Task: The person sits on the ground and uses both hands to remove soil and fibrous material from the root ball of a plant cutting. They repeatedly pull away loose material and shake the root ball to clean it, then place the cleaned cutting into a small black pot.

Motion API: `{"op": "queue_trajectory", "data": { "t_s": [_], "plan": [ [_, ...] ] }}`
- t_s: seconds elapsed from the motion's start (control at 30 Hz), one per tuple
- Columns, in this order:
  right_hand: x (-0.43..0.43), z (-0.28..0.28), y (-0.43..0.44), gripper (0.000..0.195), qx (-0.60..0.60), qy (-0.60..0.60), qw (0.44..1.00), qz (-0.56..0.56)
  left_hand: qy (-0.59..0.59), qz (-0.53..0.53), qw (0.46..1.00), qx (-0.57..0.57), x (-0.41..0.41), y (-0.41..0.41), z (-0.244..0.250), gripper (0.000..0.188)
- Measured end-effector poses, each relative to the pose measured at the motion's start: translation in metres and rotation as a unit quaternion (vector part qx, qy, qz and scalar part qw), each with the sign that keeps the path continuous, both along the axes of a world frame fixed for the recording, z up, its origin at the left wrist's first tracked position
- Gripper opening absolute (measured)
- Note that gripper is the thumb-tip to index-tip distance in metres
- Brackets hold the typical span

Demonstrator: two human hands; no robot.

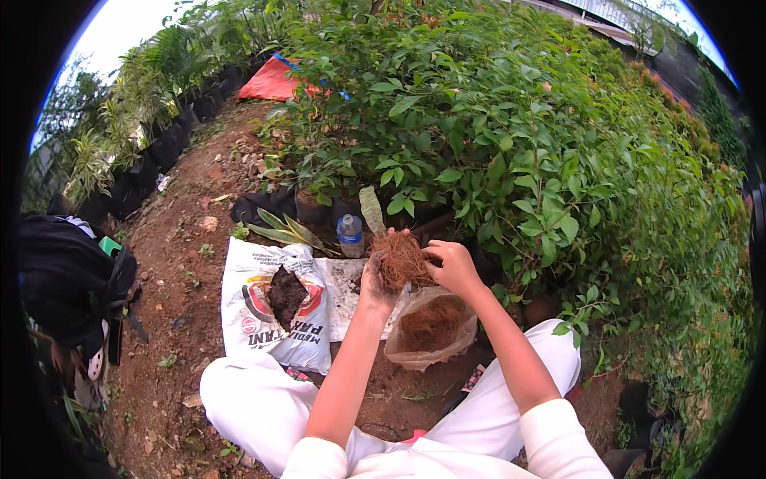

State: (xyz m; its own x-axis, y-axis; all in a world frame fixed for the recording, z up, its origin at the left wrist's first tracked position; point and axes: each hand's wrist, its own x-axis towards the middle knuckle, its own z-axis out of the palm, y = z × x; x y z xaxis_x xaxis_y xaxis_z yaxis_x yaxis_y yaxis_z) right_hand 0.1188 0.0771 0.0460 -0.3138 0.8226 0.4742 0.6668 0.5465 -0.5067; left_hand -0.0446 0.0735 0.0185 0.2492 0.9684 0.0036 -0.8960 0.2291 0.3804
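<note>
A ball of brown coconut fibre (402,257) rests in my left hand (378,288), which cups it from the left and below; my fingertips show at its far side. Out of its top sticks a single mottled green leaf cutting (372,209), leaning left; its base is hidden in the fibre. My right hand (453,264) has bent fingers and thumb on the ball's right side, pinching the strands. Just below, a clear plastic bag (413,361) stands open with loose coconut fibre (434,322) inside.
A torn-open white sack (242,311) shows dark soil (287,296). Beside it lies a soil-stained white sheet (342,287). Behind are a plastic bottle (350,235) and cut snake plant leaves (287,230). Dense leafy shrubs (514,149) crowd the right; a black bag (66,275) lies left.
</note>
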Motion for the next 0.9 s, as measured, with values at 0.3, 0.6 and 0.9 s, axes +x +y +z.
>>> {"op": "queue_trajectory", "data": {
  "t_s": [0.3,0.6,0.9],
  "plan": [
    [-0.015,-0.007,-0.022,0.01,0.029,-0.078,0.996,0.042,0.018,0.096,0.995,-0.034,-0.02,0.02,-0.014,0.048],
    [-0.015,0.028,-0.049,0.013,-0.019,-0.135,0.988,0.072,0.005,0.087,0.994,-0.061,-0.017,0.029,-0.027,0.046],
    [0.002,0.062,-0.06,0.011,-0.035,-0.123,0.989,0.074,0.155,0.118,0.979,-0.067,0.001,0.011,-0.003,0.047]
  ]
}}
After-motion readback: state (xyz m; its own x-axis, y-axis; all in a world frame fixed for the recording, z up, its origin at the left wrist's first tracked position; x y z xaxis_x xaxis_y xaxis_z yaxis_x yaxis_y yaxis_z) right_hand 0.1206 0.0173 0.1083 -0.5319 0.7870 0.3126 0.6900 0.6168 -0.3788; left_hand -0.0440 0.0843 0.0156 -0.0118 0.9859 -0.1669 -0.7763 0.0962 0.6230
